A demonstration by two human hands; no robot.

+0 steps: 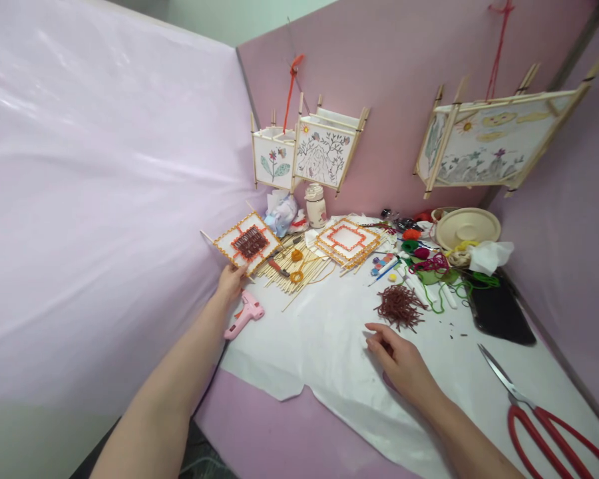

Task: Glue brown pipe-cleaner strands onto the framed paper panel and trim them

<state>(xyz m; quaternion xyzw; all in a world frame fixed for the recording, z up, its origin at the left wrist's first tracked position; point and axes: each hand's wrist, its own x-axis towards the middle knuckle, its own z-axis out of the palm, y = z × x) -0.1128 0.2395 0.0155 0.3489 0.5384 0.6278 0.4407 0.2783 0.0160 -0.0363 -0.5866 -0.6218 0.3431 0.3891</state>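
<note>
My left hand [232, 281] is closed on the lower corner of a white diamond-shaped panel [224, 245], which has an orange-yellow border and dark brown pieces at its centre. The panel is held up at the left, over the table's edge. Just below that hand lies a pink glue gun [247, 314]. My right hand [393, 352] hovers or rests over the white sheet with its fingers partly curled and apart, nothing visible in them. Right behind it is a pile of short brown yarn pieces [400, 307]. Similar panels with red squares [347, 241] lie stacked at the back.
Thin sticks [304, 269] and orange yarn [296, 277] lie mid-left. Red-handled scissors [534, 412], a black phone-like slab [502, 309], coloured yarn [432, 265] and a round lid [466, 227] are at the right. A bottle [316, 207] stands behind; paper lanterns [324, 154] hang above.
</note>
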